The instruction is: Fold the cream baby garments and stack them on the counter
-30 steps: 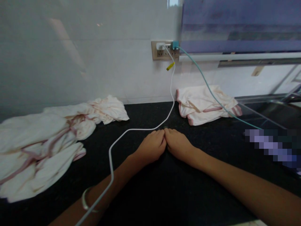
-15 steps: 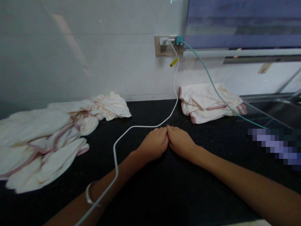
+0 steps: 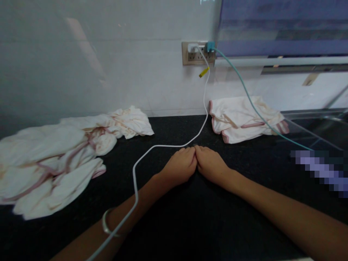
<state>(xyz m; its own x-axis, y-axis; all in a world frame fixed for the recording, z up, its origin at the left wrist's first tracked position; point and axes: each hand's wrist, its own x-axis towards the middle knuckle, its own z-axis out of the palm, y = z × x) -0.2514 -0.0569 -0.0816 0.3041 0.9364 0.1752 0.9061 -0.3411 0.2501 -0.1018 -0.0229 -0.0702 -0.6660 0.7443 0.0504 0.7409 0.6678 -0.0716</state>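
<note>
Bracelet [image 3: 105, 224]: worn on the left forearm; just beside it, the forearm is crossed by the white cable [image 3: 167, 146], but whether the skin is touched cannot be told.
Left hand [image 3: 179, 165]: fingers folded into a loose fist, set on the black countertop [image 3: 190, 217]; nothing is seen held, though the palm is hidden.
Right hand [image 3: 212, 165]: folded in the same manner, pressed against the left at the finger side; nothing is seen held, the palm also hidden.
White cable, nearest part: laid just ahead of the left fingers, its length there running sideways, then bent toward the near left; the left hand is nearer to it than the right.
Left pink-edged cloth [image 3: 49, 145]: crumpled, its long axis slanted from near left to far middle; the left hand is nearer.
Right pink-edged cloth [image 3: 239, 116]: loosely folded, placed ahead and to the right, long axis roughly sideways; the right hand is nearer.
Wall socket [image 3: 185, 54]: beyond all these; the white plug [image 3: 191, 47] and the teal plug [image 3: 210, 47] are inserted.
</note>
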